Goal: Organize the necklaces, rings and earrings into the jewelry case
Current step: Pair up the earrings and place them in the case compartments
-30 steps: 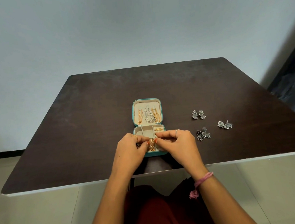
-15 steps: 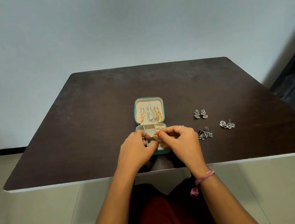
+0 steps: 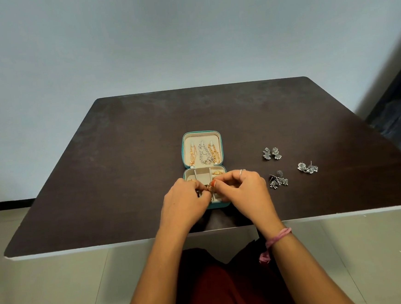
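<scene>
A small teal jewelry case (image 3: 183, 153) lies open on the dark table, cream inside. Gold and silver necklaces (image 3: 204, 154) hang in its raised lid. A gold ring (image 3: 217, 173) rests in a back right compartment. My left hand (image 3: 185, 202) and my right hand (image 3: 244, 190) meet over the front compartments, both pinching one gold ornate ring (image 3: 210, 187) between their fingertips. The hands hide most of the lower tray. Three pairs of silver earrings lie on the table to the right: one pair at the back (image 3: 271, 153), one near my right hand (image 3: 278, 181), one farthest right (image 3: 307, 168).
The dark brown table (image 3: 124, 169) has a white front edge close to my body. A pale wall stands behind it, and a dark object fills the far right corner. A pink band circles my right wrist (image 3: 277, 238).
The gold ring has risen slightly and both hands have closed tighter around it over the case's front compartments. The earrings and necklaces have not moved.
</scene>
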`<state>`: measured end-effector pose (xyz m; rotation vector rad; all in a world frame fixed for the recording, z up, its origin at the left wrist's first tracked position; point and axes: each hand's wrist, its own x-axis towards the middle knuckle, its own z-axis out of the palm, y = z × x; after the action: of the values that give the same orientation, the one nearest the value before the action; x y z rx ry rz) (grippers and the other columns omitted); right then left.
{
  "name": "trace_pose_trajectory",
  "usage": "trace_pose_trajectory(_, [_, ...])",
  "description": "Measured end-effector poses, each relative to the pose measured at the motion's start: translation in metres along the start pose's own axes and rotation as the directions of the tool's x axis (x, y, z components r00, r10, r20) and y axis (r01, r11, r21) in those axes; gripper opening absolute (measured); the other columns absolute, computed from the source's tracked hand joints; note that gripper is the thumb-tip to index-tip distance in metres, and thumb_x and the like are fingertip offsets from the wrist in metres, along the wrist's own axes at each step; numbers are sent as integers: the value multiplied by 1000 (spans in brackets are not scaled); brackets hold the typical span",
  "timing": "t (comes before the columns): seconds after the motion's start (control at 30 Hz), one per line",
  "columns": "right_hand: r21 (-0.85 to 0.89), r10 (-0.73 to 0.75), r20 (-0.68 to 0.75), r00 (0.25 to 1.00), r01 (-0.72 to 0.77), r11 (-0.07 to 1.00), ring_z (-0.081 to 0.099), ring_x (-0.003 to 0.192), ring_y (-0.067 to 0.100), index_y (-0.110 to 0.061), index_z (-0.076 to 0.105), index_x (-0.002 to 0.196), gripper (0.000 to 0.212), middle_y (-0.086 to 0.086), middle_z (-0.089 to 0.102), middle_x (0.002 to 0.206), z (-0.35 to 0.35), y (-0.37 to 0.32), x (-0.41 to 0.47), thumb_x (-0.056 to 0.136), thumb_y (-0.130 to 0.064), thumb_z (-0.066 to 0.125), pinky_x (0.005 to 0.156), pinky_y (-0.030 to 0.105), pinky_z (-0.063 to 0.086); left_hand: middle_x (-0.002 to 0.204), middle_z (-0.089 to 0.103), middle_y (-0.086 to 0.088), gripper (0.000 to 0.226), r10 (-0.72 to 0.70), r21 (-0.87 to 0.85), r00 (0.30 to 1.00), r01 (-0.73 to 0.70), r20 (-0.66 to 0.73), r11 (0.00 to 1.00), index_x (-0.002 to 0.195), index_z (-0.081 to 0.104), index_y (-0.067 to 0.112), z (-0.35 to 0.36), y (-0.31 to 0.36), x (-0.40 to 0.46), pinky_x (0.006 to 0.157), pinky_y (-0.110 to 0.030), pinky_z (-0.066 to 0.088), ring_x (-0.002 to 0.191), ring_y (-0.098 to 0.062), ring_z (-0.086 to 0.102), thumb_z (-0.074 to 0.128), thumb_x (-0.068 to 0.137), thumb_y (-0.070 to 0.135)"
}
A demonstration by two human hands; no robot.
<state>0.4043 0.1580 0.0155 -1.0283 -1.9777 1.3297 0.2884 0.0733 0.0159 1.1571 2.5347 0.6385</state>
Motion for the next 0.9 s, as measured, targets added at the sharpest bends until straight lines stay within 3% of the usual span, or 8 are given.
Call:
trace_pose_trajectory(0.43, [-105,-83,21,996,84,991,67,68,4,-21,77,86,7,-8,73,77,2,-1,1,81,-24,72,75,32,58,100,59,-3,14,2,-39,998,0,58,999,85,68,21,-8,-3,6,66,-22,48,85,-11,58,57,87,31])
trace_pose_trajectory(0.6, [-142,-81,40,996,86,986,67,73,2,-22,77,86,7,-9,73,79,2,-1,2,82,-26,72,77,29,57,103,61,-2,15,15,-72,995,-8,95,997,90,70,19,-14,-3,6,56,-13,40,87,-10,58,57,88,26])
trace_pose_trajectory(0.7, [-218,-107,75,991,121,968,65,75,1,-22,76,85,7,-10,72,80,3,-5,1,82,-26,71,77,22,54,102,62,-1,13,14,-96,993,-3,118,995,89,69,21,-16,-4,5,59,-15,41,86,-10,58,57,89,25])
trace_pose_trajectory(0.83, [-303,-132,93,987,154,941,57,63,-5,-23,75,84,6,-13,66,74,5,-5,-3,81,-28,73,63,5,43,93,64,2,12,2,-144,993,16,118,989,85,67,23,-17,-5,5,71,-24,52,82,-10,61,56,89,24])
trace_pose_trajectory(0.9, [-335,-147,118,982,179,925,59,69,-2,-23,75,87,8,-10,68,79,7,-4,-6,82,-28,72,66,9,45,93,63,3,13,2,-160,993,17,116,987,86,66,23,-18,-5,4,76,-28,54,82,-11,61,54,89,21])
